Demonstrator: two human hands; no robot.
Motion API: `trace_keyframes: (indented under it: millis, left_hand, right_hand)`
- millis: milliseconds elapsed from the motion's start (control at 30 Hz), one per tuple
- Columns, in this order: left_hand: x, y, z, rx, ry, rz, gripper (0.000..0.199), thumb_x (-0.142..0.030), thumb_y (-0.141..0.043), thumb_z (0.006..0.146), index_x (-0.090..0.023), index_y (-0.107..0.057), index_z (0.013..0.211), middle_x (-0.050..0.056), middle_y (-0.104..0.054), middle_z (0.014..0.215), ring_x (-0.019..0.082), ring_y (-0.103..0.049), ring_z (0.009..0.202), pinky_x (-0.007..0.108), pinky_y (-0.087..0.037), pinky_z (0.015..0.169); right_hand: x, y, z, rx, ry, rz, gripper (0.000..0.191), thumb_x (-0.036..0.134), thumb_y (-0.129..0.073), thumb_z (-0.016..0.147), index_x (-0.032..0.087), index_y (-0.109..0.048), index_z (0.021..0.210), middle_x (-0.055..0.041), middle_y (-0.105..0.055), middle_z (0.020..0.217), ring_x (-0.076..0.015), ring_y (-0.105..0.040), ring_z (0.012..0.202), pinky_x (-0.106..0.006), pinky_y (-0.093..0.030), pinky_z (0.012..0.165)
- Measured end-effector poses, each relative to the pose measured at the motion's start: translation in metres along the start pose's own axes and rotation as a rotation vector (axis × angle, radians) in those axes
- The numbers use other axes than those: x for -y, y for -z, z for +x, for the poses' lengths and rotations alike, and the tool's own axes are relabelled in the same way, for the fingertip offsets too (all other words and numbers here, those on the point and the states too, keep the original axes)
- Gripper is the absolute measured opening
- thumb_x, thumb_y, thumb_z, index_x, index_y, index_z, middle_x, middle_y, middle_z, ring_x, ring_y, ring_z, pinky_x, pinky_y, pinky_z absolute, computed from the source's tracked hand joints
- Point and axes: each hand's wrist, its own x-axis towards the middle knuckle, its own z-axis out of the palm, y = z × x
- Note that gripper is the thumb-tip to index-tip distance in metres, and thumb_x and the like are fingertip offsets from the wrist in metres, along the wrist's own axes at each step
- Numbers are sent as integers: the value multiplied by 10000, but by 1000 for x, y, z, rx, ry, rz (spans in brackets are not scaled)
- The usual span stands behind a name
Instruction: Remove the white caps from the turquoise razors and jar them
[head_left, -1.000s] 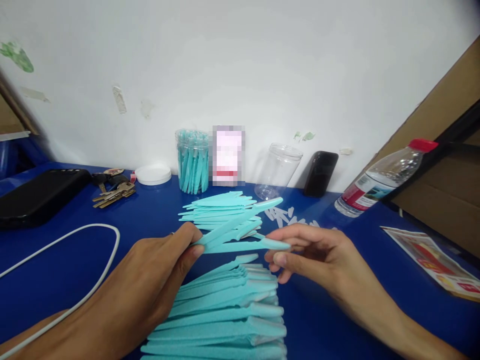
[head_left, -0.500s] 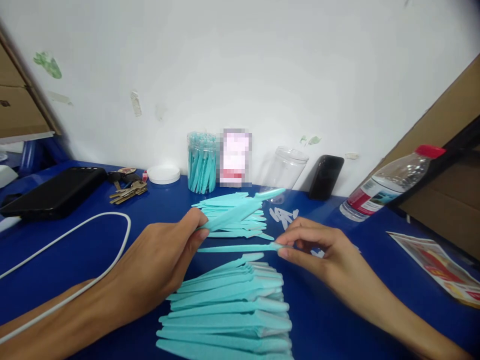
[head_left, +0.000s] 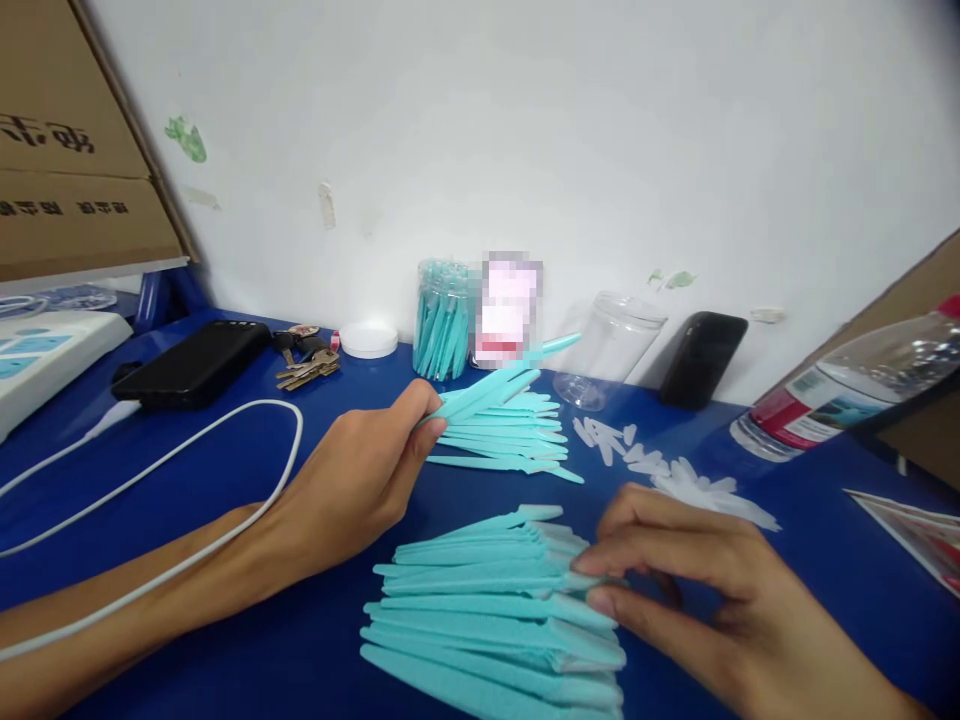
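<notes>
My left hand [head_left: 375, 455] pinches a few turquoise plastic sticks [head_left: 480, 392] between thumb and fingers, held tilted up above the back pile of like sticks [head_left: 517, 435]. At the front lies a larger row of turquoise sticks [head_left: 480, 620] with whitish right ends. My right hand [head_left: 697, 580] is at the right end of this row, thumb and forefinger slightly apart at the tip of a stick. Whether the fingertips grip it is unclear.
Behind stand a filled jar [head_left: 442, 325], a pixelated phone [head_left: 510, 310], a clear jar [head_left: 611, 345] and a dark phone [head_left: 701, 360]. White slips [head_left: 697, 490], a bottle [head_left: 840, 390], keys [head_left: 311, 365], a lid [head_left: 367, 340], a power bank [head_left: 195, 365] and a white cable [head_left: 300, 430] lie around.
My right hand has moved down to the front row; the single stick it held is no longer there. My left hand now holds its sticks fanned. The view has shifted left.
</notes>
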Motion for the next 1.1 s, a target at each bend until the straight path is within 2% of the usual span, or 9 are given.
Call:
trace_keyframes:
  millis: [300,467,567,700,800,867,967,1033,1100]
  left_hand:
    - [-2,0,-1,21,2,-12,195,-241,-394,1115,-259,-435,925,-136,-341,560,118,-340,409,271,-212,454]
    - [-6,0,-2,26,53,-9,213,-253,-376,1121,-261,-428,914,-131,-346,580,123,-334,442,278,-234,477]
    - [-4,-1,-2,23,27,3,207,-254,-373,1118,-264,-427,919,-134,-348,569,123,-338,428,277,-230,461]
    - [-1,-2,-1,17,-22,21,199,-246,-383,1120,-265,-425,927,-139,-343,559,114,-346,399,262,-240,435]
    - [-2,-2,-2,21,-65,52,190,-231,-389,1119,-264,-423,934,-141,-335,550,114,-341,386,267,-240,428]
    - [-3,-2,-2,29,-104,76,200,-221,-390,1113,-264,-414,919,-136,-350,552,117,-353,390,279,-245,432]
    - [-5,-2,-2,52,-134,93,209,-211,-396,1113,-259,-427,912,-105,-457,610,127,-450,455,284,-308,480]
    - [-6,-2,-3,61,-148,93,192,-209,-409,1115,-251,-464,936,-79,-534,685,133,-512,519,284,-356,525]
    - [-6,-2,-3,67,-152,79,180,-210,-417,1116,-246,-493,957,-67,-564,725,136,-529,548,288,-376,546]
  right_hand:
    - [-1,-2,-1,8,68,-103,162,126,-735,933,253,-836,939,2,-745,800,-139,-717,711,-228,-567,603]
    - [1,-2,-2,-22,75,-123,200,94,-745,897,237,-822,1014,2,-754,834,-140,-723,731,-229,-581,630]
    - [2,1,-1,-61,60,-136,221,112,-760,889,252,-813,1052,5,-762,856,-147,-718,750,-230,-585,650]
    - [-3,17,3,-205,-6,-219,103,227,-719,973,279,-807,975,11,-756,828,-148,-675,692,-235,-510,567]
    - [-17,41,9,-282,-80,-411,162,265,-666,992,255,-792,890,-13,-760,795,-178,-670,668,-281,-470,572]
    - [-30,57,10,-172,-195,-592,149,236,-671,956,251,-794,874,-18,-766,763,-197,-667,636,-311,-457,602]
    - [-47,74,8,97,-425,-813,146,285,-717,924,260,-788,800,-28,-765,704,-221,-652,589,-318,-375,557]
    - [-54,78,5,222,-512,-861,140,348,-763,906,265,-798,798,-37,-779,713,-237,-665,595,-318,-348,548]
    - [-58,77,2,275,-536,-847,110,357,-804,874,273,-813,804,-44,-792,736,-253,-685,618,-320,-343,551]
